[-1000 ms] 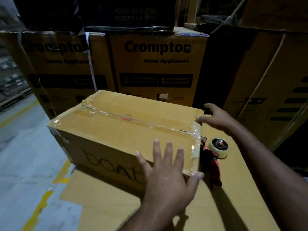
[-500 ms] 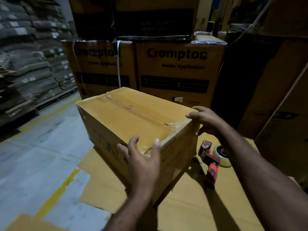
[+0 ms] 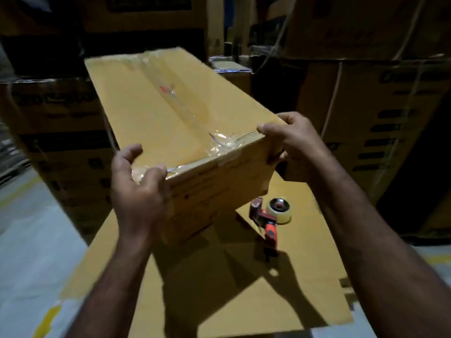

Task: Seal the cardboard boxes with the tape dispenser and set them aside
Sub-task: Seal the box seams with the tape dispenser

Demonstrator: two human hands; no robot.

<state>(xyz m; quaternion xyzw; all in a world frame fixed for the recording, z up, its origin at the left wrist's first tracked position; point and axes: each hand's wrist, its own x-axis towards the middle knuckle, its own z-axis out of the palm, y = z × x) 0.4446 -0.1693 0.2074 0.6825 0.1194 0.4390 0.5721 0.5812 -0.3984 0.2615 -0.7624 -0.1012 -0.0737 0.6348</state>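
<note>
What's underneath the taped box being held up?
A flat cardboard sheet lies below the box, with a tape dispenser on it. The stretch directly behind the box is hidden.

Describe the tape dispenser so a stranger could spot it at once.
Start at the flattened cardboard sheet on the floor. Just right of the held, taped box, the tape dispenser lies on that sheet. Nothing else there has an orange-red handle and a pale roll of tape.
</note>
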